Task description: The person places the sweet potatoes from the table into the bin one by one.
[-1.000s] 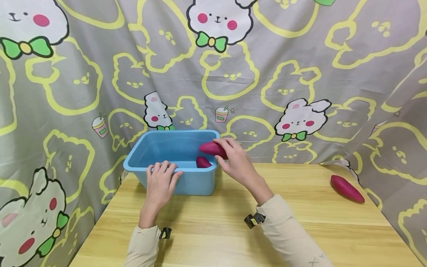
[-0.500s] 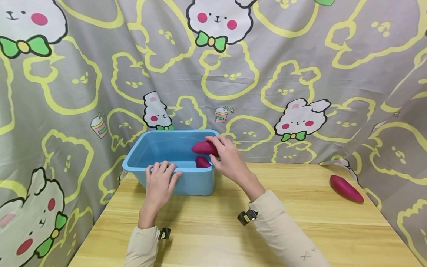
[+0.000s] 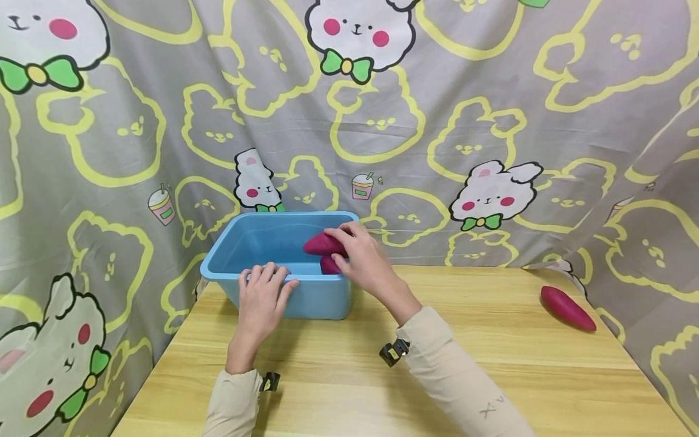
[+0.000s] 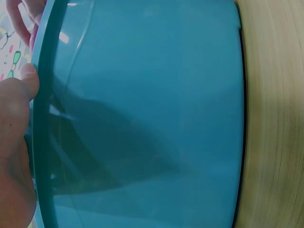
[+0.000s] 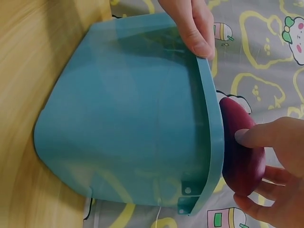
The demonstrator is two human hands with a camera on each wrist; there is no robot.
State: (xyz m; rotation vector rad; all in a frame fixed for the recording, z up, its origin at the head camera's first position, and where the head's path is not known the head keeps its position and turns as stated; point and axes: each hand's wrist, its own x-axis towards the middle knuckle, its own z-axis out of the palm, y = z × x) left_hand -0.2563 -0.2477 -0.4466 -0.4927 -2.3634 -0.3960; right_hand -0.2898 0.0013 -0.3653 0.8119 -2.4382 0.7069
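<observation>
In the head view a blue plastic bin (image 3: 319, 300) stands at the back left of the table. My left hand (image 3: 261, 300) grips its front rim, fingers hooked over the edge. My right hand (image 3: 364, 258) holds a purple sweet potato (image 3: 320, 244) over the bin's right end, thumb on the near side and fingers on the far side. Below it, a second sweet potato (image 3: 329, 266) lies inside the bin, partly hidden. The right wrist view shows the held sweet potato (image 5: 243, 152) just beyond the rim. The left wrist view is mostly bin wall (image 4: 156, 114).
A third sweet potato (image 3: 568, 308) lies on the right side of the wooden table (image 3: 469, 358). A grey cartoon-print curtain (image 3: 404, 133) hangs close behind the bin and along both sides.
My right hand has moved left with the sweet potato, from the bin's right rim to over its inside. My left hand has stayed on the front rim.
</observation>
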